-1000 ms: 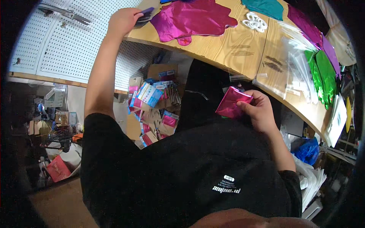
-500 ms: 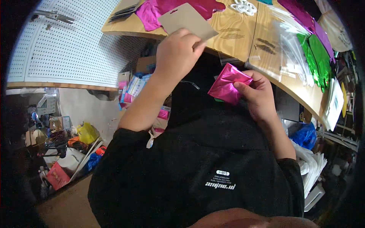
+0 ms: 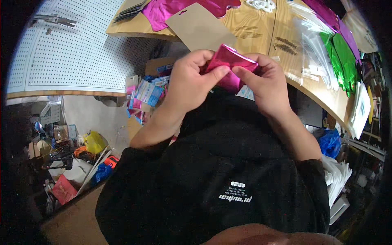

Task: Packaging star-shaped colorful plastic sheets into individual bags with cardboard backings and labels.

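Where both hands [image 3: 228, 83] meet, folded pink foil [image 3: 229, 65], edges hidden.

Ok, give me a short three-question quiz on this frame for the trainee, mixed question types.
1. True or false: the folded pink foil piece is held by both the left hand and the right hand.
2. Multiple choice: what lies on the wooden table just beyond the hands? A) a brown card B) a red mug C) a laptop
3. Fill in: the foil sheets at the table's right end, past the clear plastic bags, are ____ in colour.

Key: 1 true; 2 A; 3 green.
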Demonstrator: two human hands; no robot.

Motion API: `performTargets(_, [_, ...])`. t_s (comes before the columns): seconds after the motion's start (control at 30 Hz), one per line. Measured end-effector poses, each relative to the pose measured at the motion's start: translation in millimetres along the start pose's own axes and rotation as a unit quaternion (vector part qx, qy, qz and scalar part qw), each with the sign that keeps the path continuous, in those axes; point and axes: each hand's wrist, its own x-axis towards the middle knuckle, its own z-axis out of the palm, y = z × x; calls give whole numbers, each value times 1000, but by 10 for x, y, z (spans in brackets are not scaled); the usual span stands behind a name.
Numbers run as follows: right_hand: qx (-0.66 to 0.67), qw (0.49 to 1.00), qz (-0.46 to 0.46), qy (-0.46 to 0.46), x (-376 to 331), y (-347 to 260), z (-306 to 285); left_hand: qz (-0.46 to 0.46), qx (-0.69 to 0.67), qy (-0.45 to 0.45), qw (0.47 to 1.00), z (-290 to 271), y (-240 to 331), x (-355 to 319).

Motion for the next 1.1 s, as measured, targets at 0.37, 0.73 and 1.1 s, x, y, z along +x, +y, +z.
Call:
performTargets(0.37, [35, 995, 50, -77, 147, 78, 279, -12, -129, 116, 985, -605, -117, -23])
performTargets(0.73, [-17, 996, 75, -40, 138, 31, 392, 6, -171, 121, 978, -638, -113, -19])
performTargets(1.1, [-5, 988, -103, 119, -68, 36, 65, -30, -158, 96, 982, -51, -63, -43])
